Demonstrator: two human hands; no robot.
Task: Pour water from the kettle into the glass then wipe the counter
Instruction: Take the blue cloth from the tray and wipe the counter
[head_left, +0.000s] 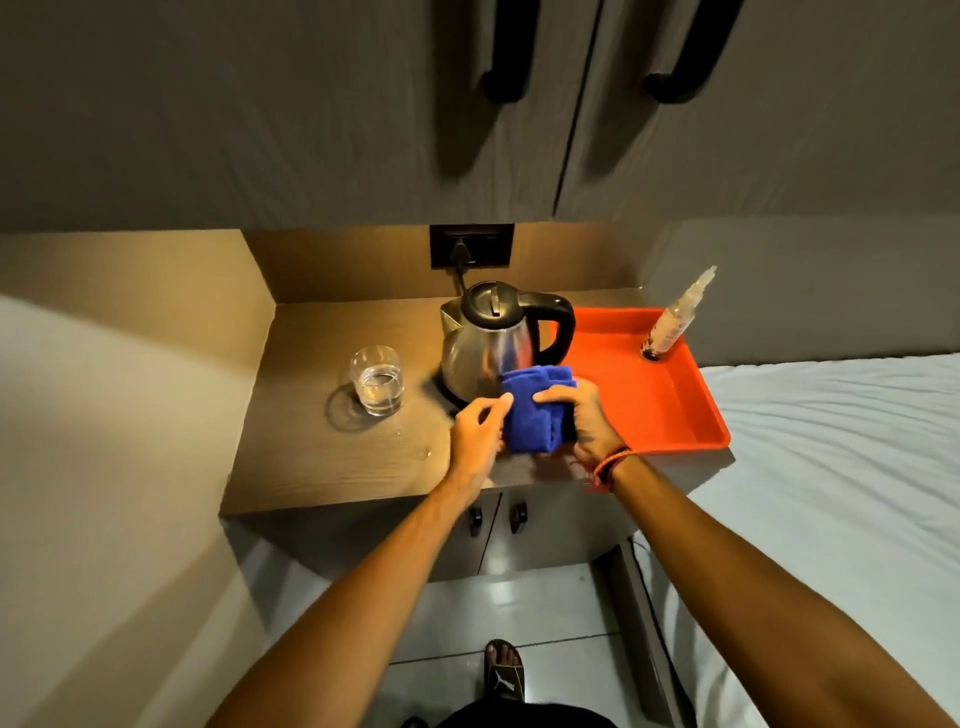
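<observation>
A steel kettle (488, 348) with a black lid and handle stands on its base at the back of the wooden counter (311, 467). To its left is a clear glass (377, 380) partly filled with water. Small water drops (423, 453) lie on the counter in front of the glass. A folded blue cloth (532, 413) is held above the counter just in front of the kettle. My right hand (584, 421) grips its right side. My left hand (480, 431) pinches its left edge.
An orange tray (649, 405) sits at the counter's right with a spray bottle (675, 317) standing in its far corner. The kettle's cord runs to a wall socket (471, 245). Overhead cabinets hang above. A bed with a white sheet (831, 467) lies on the right.
</observation>
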